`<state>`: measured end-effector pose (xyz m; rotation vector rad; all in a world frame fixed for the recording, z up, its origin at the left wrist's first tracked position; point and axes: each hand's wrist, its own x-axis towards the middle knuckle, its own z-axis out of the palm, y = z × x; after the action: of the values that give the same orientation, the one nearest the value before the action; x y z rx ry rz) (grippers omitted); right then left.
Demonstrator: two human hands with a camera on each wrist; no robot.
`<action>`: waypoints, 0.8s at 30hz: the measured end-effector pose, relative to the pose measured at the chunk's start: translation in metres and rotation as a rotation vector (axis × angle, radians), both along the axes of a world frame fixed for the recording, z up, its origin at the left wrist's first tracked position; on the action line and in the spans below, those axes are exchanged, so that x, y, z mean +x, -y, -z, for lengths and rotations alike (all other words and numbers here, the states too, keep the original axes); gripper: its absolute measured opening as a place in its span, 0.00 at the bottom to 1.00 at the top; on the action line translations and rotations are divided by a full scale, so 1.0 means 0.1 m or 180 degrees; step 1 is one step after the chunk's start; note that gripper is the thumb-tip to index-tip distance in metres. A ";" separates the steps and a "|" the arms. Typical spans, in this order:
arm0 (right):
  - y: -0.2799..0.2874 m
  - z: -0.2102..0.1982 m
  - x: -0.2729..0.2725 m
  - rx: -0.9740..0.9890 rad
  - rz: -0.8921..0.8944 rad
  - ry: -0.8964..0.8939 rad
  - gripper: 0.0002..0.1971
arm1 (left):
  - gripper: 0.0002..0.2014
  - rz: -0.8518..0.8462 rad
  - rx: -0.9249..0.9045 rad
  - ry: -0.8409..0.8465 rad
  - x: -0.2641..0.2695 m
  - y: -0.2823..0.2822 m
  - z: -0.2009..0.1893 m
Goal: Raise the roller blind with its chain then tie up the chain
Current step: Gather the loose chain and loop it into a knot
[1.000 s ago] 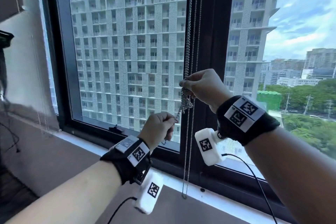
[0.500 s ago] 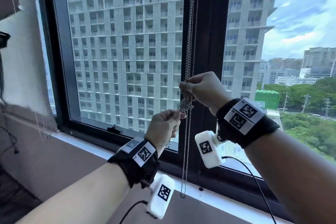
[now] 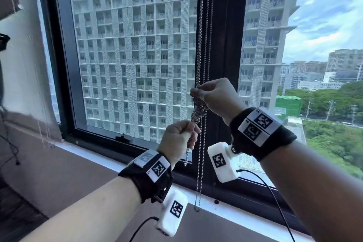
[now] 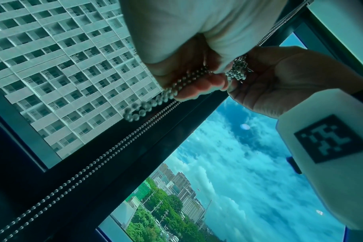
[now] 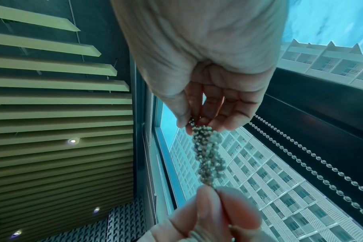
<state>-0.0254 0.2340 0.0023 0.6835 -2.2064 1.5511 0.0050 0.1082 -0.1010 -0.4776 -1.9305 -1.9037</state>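
A silver bead chain [image 3: 200, 45] hangs down in front of the dark window post. Part of it is gathered into a knotted bunch [image 3: 197, 113] [image 5: 209, 157]. My right hand [image 3: 213, 97] pinches the top of the bunch between thumb and fingertips [image 5: 197, 121]. Just below, my left hand [image 3: 179, 135] pinches the bunch's lower end, and a short loop of chain [image 3: 186, 158] [image 4: 151, 104] dangles under its fist. The blind itself is out of view above.
A second, free chain loop [image 3: 200, 173] hangs beside the hands down to the white sill [image 3: 231, 214]. The dark window frame [image 3: 64, 65] and glass are right behind. A wall [image 3: 23, 84] with a hanging cable lies at left.
My left hand has risen toward the bunch and now sits right under it. The right hand has kept its pinch, and the view has shifted slightly.
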 end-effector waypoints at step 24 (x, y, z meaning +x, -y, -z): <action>0.07 -0.05 -0.25 0.0622 0.0660 -0.0214 0.13 | 0.21 -0.0996 -0.1657 0.0081 -0.24 0.25 -0.51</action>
<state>-0.0509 0.2267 0.0075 0.5327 -2.3154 1.2070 -0.0195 0.0836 -0.0496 -0.2669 -2.3553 -1.2159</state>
